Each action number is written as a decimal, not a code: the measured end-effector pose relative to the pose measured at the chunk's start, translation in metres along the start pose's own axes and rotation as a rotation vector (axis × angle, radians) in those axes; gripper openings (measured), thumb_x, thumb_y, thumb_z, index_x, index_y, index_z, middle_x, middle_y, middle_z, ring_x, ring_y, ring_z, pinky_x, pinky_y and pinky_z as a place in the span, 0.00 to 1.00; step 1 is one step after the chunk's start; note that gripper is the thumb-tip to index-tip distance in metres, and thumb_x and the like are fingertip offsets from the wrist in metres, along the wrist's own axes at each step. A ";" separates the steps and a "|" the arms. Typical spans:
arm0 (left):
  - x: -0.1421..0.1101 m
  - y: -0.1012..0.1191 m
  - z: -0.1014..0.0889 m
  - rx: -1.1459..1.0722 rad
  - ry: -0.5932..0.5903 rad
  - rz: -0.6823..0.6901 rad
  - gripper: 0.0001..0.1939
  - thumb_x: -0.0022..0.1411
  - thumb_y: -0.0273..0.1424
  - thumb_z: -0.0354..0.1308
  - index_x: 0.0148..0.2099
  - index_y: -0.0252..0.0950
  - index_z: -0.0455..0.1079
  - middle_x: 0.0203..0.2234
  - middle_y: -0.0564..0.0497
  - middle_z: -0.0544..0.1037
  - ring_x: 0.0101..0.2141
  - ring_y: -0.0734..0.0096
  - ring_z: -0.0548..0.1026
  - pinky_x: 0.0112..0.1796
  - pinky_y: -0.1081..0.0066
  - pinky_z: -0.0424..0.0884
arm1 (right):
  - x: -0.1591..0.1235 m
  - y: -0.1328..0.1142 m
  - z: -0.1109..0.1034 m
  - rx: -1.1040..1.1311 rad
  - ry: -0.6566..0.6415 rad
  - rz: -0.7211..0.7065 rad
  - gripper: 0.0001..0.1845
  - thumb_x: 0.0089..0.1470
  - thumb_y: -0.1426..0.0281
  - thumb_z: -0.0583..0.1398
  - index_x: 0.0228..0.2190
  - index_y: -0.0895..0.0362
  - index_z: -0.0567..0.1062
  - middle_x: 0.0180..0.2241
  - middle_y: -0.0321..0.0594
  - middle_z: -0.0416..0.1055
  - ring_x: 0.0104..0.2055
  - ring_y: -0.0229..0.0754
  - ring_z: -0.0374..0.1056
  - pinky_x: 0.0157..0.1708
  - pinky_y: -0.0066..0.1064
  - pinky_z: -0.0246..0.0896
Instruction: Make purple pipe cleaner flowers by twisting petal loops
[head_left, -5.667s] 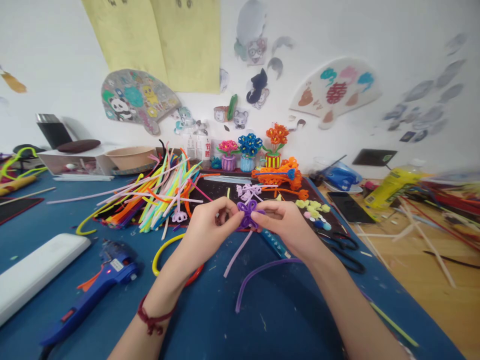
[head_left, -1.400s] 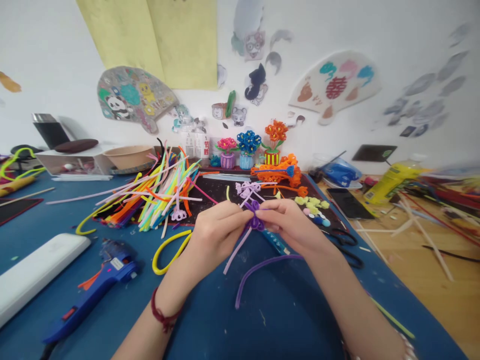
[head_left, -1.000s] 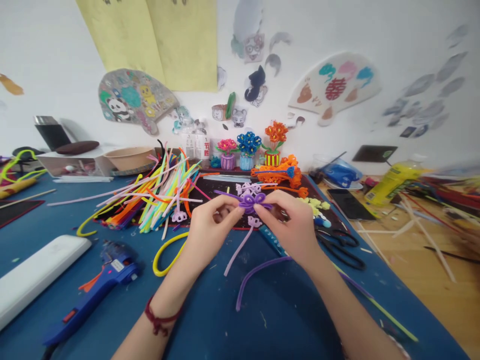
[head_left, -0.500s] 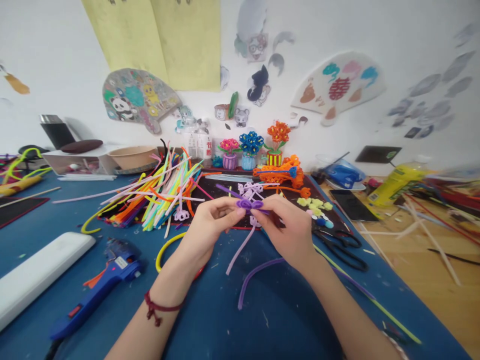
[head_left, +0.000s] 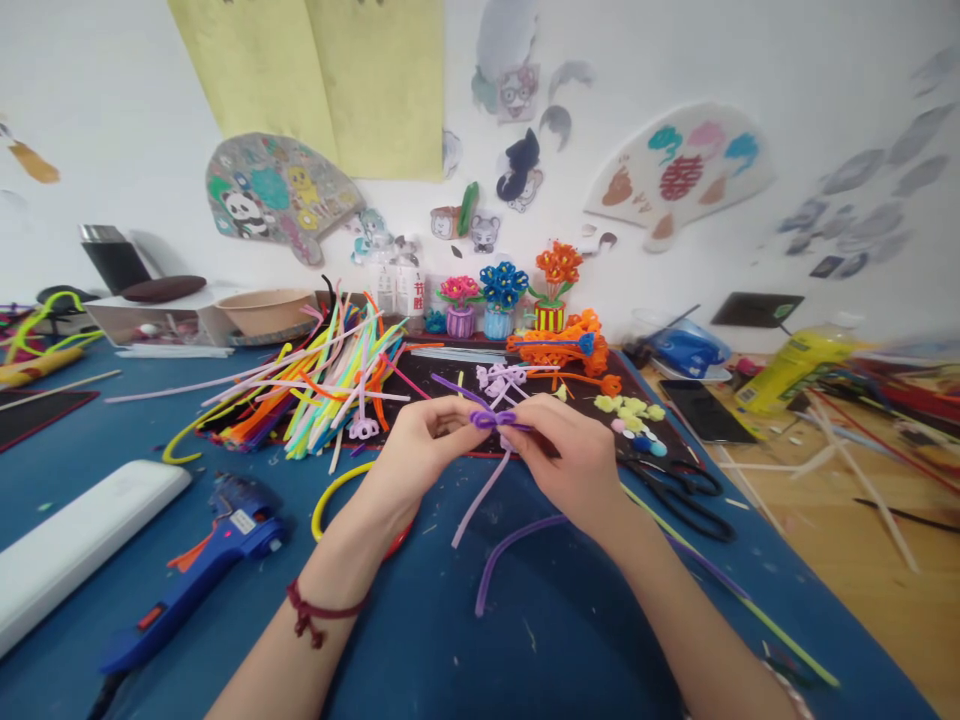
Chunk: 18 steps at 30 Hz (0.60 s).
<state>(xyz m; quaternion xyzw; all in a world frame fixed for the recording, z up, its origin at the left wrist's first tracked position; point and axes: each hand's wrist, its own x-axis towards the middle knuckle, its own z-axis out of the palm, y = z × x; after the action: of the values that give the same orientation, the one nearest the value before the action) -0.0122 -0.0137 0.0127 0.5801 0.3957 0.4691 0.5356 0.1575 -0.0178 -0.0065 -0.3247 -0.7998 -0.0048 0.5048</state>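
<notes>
Over the middle of the blue desk, left hand and right hand each have a closed, pinching grip on the looped purple piece, glue gun left, scissors right.

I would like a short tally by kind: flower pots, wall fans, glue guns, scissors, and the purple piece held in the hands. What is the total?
Flower pots: 3
Wall fans: 2
Glue gun: 1
Scissors: 1 pair
Held purple piece: 1
Total: 8
</notes>
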 end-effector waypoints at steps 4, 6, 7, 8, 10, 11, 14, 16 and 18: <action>-0.001 0.001 0.002 0.186 -0.054 0.076 0.08 0.56 0.32 0.62 0.35 0.31 0.74 0.29 0.48 0.77 0.32 0.69 0.72 0.33 0.72 0.66 | -0.002 0.002 -0.001 -0.058 -0.003 -0.014 0.04 0.58 0.75 0.56 0.32 0.58 0.70 0.28 0.40 0.68 0.26 0.38 0.62 0.25 0.28 0.54; -0.001 0.001 0.003 0.253 -0.075 0.109 0.09 0.58 0.32 0.60 0.36 0.31 0.74 0.29 0.48 0.77 0.32 0.68 0.73 0.33 0.71 0.66 | -0.002 0.000 -0.004 -0.035 -0.006 0.013 0.03 0.56 0.76 0.56 0.31 0.59 0.70 0.26 0.38 0.66 0.24 0.36 0.59 0.23 0.28 0.51; -0.001 0.000 0.003 0.269 -0.080 0.123 0.08 0.58 0.32 0.59 0.36 0.31 0.74 0.29 0.47 0.77 0.32 0.68 0.73 0.32 0.71 0.66 | -0.001 0.000 -0.005 -0.001 -0.013 0.041 0.03 0.55 0.76 0.57 0.30 0.59 0.70 0.25 0.37 0.65 0.23 0.35 0.58 0.23 0.28 0.51; -0.001 0.000 0.003 0.280 -0.083 0.136 0.08 0.58 0.32 0.59 0.36 0.31 0.73 0.29 0.47 0.77 0.31 0.68 0.73 0.32 0.71 0.66 | 0.000 -0.001 -0.006 0.041 -0.025 0.078 0.03 0.54 0.76 0.57 0.30 0.59 0.71 0.24 0.36 0.64 0.22 0.35 0.56 0.22 0.27 0.50; -0.002 -0.001 0.003 0.309 -0.085 0.167 0.08 0.59 0.31 0.59 0.37 0.31 0.73 0.28 0.48 0.77 0.29 0.70 0.72 0.30 0.72 0.66 | 0.002 -0.002 -0.008 0.143 -0.070 0.180 0.03 0.54 0.75 0.58 0.28 0.59 0.71 0.23 0.35 0.62 0.22 0.34 0.56 0.22 0.27 0.50; -0.002 -0.002 0.004 0.339 -0.076 0.192 0.07 0.59 0.31 0.59 0.37 0.31 0.73 0.27 0.49 0.76 0.28 0.71 0.71 0.29 0.73 0.65 | 0.003 -0.002 -0.009 0.210 -0.099 0.246 0.04 0.54 0.74 0.58 0.27 0.59 0.70 0.23 0.35 0.62 0.22 0.34 0.56 0.22 0.27 0.50; -0.004 -0.003 0.005 0.498 0.002 0.331 0.06 0.60 0.30 0.58 0.36 0.32 0.73 0.23 0.53 0.73 0.24 0.74 0.68 0.25 0.74 0.63 | 0.004 0.001 -0.010 0.463 -0.178 0.459 0.07 0.55 0.69 0.58 0.26 0.58 0.70 0.22 0.34 0.62 0.23 0.35 0.57 0.22 0.27 0.51; -0.005 -0.005 0.006 0.609 0.063 0.489 0.04 0.60 0.28 0.58 0.36 0.33 0.73 0.22 0.54 0.72 0.23 0.76 0.67 0.25 0.75 0.63 | 0.004 0.004 -0.010 0.628 -0.207 0.560 0.10 0.54 0.65 0.60 0.26 0.59 0.71 0.21 0.32 0.61 0.21 0.34 0.56 0.21 0.26 0.50; -0.006 -0.006 0.006 0.698 0.088 0.678 0.02 0.61 0.26 0.58 0.36 0.34 0.72 0.25 0.52 0.74 0.25 0.75 0.69 0.28 0.74 0.65 | 0.004 0.006 -0.010 0.752 -0.207 0.632 0.11 0.51 0.63 0.61 0.26 0.59 0.73 0.20 0.32 0.61 0.20 0.33 0.56 0.19 0.26 0.50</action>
<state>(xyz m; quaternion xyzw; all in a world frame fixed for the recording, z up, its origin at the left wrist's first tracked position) -0.0078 -0.0199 0.0056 0.8008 0.3403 0.4807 0.1090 0.1673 -0.0139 -0.0003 -0.3455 -0.6546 0.4690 0.4818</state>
